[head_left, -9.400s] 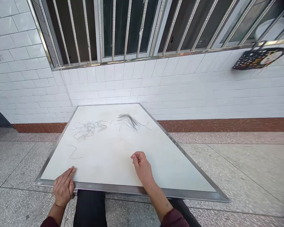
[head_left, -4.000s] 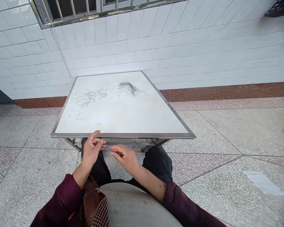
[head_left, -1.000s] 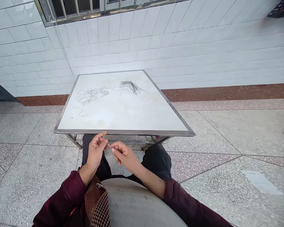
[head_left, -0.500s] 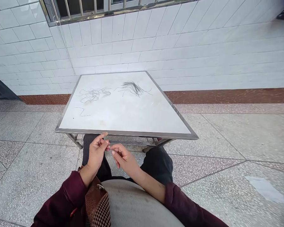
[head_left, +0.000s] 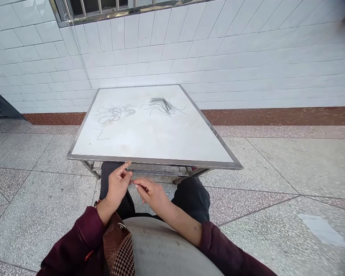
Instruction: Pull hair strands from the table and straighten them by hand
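My left hand (head_left: 117, 186) and my right hand (head_left: 153, 194) meet fingertip to fingertip above my lap, just in front of the table's near edge. Both pinch a thin strand (head_left: 133, 182), too fine to name for certain; it looks like a single hair or thread. On the white table top (head_left: 149, 134) lie a loose tangle of thin strands (head_left: 112, 113) at the far left, a denser dark bundle of strands (head_left: 161, 104) at the far right, and one curled strand (head_left: 101, 135) nearer me on the left.
The low table has a metal rim (head_left: 152, 161) and metal legs. Behind it rises a white tiled wall (head_left: 218, 57) with a barred window at the top. Speckled stone floor (head_left: 276, 172) surrounds the table. A pale scrap (head_left: 322, 229) lies on the floor at right.
Since the earliest frame my hands left the table top and came together over my lap, pinching a strand. In the last second the fingertips have drawn slightly closer; the view shifted a little.
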The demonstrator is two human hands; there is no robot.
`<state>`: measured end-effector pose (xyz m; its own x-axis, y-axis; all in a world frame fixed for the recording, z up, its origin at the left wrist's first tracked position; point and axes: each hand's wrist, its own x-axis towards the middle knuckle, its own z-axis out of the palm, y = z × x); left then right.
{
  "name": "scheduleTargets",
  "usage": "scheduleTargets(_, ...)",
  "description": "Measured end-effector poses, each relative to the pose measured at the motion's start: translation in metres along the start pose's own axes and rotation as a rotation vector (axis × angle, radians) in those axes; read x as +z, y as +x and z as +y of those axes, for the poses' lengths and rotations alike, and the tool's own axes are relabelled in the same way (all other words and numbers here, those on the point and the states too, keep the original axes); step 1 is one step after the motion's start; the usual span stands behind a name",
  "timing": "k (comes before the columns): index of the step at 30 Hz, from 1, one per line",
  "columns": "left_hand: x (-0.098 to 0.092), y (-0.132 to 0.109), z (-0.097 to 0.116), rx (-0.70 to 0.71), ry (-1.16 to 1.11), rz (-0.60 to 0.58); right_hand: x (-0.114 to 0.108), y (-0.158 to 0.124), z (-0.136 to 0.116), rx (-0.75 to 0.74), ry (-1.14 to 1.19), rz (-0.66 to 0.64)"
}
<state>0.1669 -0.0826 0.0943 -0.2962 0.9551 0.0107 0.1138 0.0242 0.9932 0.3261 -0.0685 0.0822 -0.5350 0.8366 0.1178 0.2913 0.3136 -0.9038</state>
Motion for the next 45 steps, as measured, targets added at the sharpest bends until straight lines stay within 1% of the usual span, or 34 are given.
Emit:
scheduleTargets(3, -0.001, -0.003, 0.003, 0.137, 0.276, -0.016, -0.002, 0.004, 0.003, 0.206, 0.184, -0.108)
scheduleTargets(5, -0.001, -0.005, 0.006, 0.216, 0.419, -0.064, -0.006, 0.007, 0.005, 0.336, 0.346, -0.184)
scheduleTargets(7, 0.001, -0.007, 0.008, 0.259, 0.481, -0.123, -0.012, 0.01, 0.009, 0.428, 0.503, -0.251)
scheduleTargets(9, 0.004, -0.009, 0.008, 0.257, 0.457, -0.174, -0.021, 0.013, 0.015, 0.495, 0.638, -0.32)
scheduleTargets(11, 0.007, -0.009, 0.006, 0.174, 0.311, -0.216, -0.03, 0.014, 0.021, 0.548, 0.762, -0.382)
scheduleTargets(14, 0.013, -0.008, 0.004, -0.048, -0.111, -0.276, -0.039, 0.012, 0.03, 0.604, 0.965, -0.449)
scheduleTargets(16, 0.017, -0.007, 0.004, -0.186, -0.382, -0.296, -0.04, 0.01, 0.034, 0.631, 1.101, -0.479)
scheduleTargets(17, 0.019, -0.007, 0.005, -0.244, -0.481, -0.296, -0.038, 0.009, 0.036, 0.639, 1.162, -0.492)
scheduleTargets(18, 0.02, -0.007, 0.005, -0.296, -0.553, -0.292, -0.036, 0.008, 0.038, 0.639, 1.21, -0.502)
scheduleTargets(20, 0.023, -0.008, 0.005, -0.368, -0.629, -0.276, -0.032, 0.005, 0.04, 0.608, 1.25, -0.504)
scheduleTargets(22, 0.024, -0.008, 0.005, -0.388, -0.643, -0.243, -0.029, 0.003, 0.04, 0.52, 1.179, -0.463)
scheduleTargets(24, 0.024, -0.008, 0.004, -0.388, -0.634, -0.201, -0.031, 0.003, 0.037, 0.382, 0.979, -0.399)
scheduleTargets(26, 0.025, -0.007, 0.003, -0.389, -0.627, -0.154, -0.036, 0.004, 0.032, 0.21, 0.67, -0.351)
scheduleTargets(28, 0.026, -0.005, 0.003, -0.383, -0.626, -0.105, -0.041, 0.006, 0.025, 0.023, 0.295, -0.273)
scheduleTargets(31, 0.03, -0.002, 0.006, -0.362, -0.65, -0.035, -0.043, 0.008, 0.015, -0.241, -0.284, -0.063)
scheduleTargets(33, 0.032, 0.001, 0.008, -0.348, -0.676, 0.003, -0.043, 0.008, 0.01, -0.358, -0.584, 0.047)
scheduleTargets(34, 0.032, 0.002, 0.009, -0.344, -0.687, 0.02, -0.043, 0.008, 0.008, -0.397, -0.684, 0.075)
scheduleTargets(36, 0.031, 0.003, 0.01, -0.345, -0.703, 0.054, -0.043, 0.009, 0.004, -0.445, -0.792, 0.119)
scheduleTargets(39, 0.032, 0.004, 0.011, -0.351, -0.713, 0.099, -0.041, 0.012, -0.001, -0.484, -0.825, 0.209)
scheduleTargets(41, 0.036, 0.004, 0.012, -0.35, -0.714, 0.113, -0.037, 0.015, -0.004, -0.482, -0.824, 0.25)
scheduleTargets(45, 0.047, 0.004, 0.02, -0.351, -0.698, 0.091, -0.028, 0.021, -0.002, -0.422, -0.764, 0.253)
